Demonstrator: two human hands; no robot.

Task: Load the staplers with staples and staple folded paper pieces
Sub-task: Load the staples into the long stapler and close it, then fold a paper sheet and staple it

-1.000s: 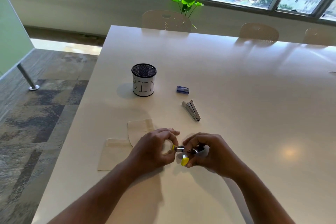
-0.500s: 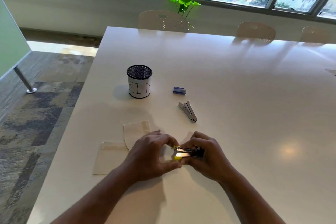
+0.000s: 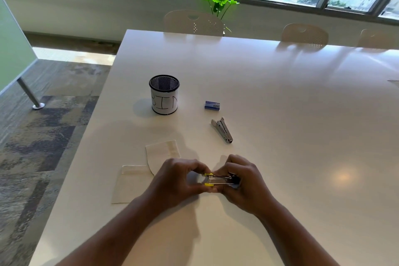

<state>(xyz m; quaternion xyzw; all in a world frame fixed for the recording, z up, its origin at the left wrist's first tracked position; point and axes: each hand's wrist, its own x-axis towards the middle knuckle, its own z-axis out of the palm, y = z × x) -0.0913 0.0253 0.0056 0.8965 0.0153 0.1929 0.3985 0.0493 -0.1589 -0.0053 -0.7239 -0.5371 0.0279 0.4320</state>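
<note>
1. Yellow-tipped stapler (image 3: pixel 220 180) sits between our two hands, low over the white table (image 3: pixel 280 97) near its front edge.
2. Our left hand (image 3: pixel 179 181) pinches the yellow end, fingers (image 3: pixel 199 167) curled round it from above and thumb below.
3. Our right hand (image 3: pixel 244 181) grips the dark rear end, fingers curled over the top.
4. We cannot tell whether staples lie in the open metal channel.
5. A second stapler, grey metal (image 3: pixel 222 129), lies on the table beyond our hands, apart from them.
6. A small blue staple box (image 3: pixel 212 105) lies just beyond that stapler.
7. A black mesh cup (image 3: pixel 164 94) with a white label stands upright left of the box.
8. Two folded paper pieces (image 3: pixel 149 168) lie flat left of our left hand, their corners touching; the hand hides part of the nearer one.
9. Chairs (image 3: pixel 194 21) and a green plant (image 3: pixel 220 3) stand at the far edge, below the windows.
</note>
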